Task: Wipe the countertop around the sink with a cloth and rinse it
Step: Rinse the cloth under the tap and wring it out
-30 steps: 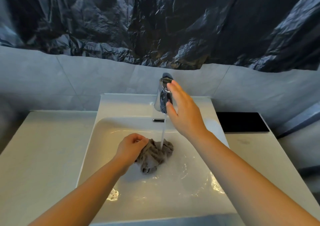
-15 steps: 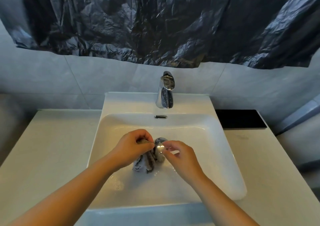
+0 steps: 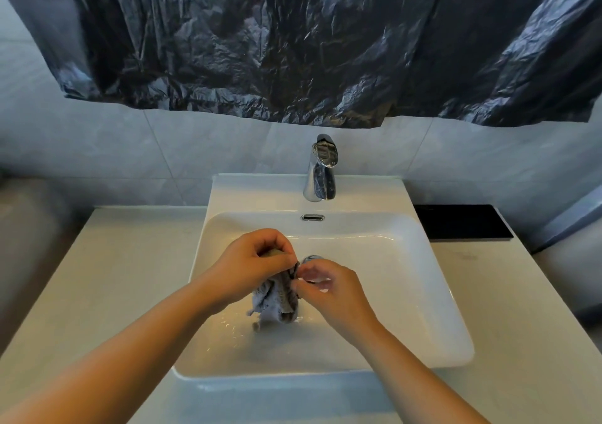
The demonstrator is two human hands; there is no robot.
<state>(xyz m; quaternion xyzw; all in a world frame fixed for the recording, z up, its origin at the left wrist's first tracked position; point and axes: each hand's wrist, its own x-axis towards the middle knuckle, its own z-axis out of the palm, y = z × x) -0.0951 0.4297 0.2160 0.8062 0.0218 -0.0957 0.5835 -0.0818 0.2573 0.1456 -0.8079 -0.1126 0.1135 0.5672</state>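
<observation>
A wet grey cloth hangs bunched above the middle of the white sink basin. My left hand grips its top in a fist. My right hand pinches the cloth's upper right edge with fingertips, right beside the left hand. Both hands are over the basin, in front of the drain. The chrome faucet stands at the back of the sink with no water running from it. Pale countertop lies on both sides of the sink.
A black rectangular mat lies on the counter at the back right. Crumpled dark plastic sheeting hangs on the tiled wall above the faucet. Water pools in the basin bottom under the cloth.
My right hand left the faucet handle and came down to the cloth; the water stream stopped. My left hand lifted the cloth off the basin floor. Since half a second ago, hardly any motion.
</observation>
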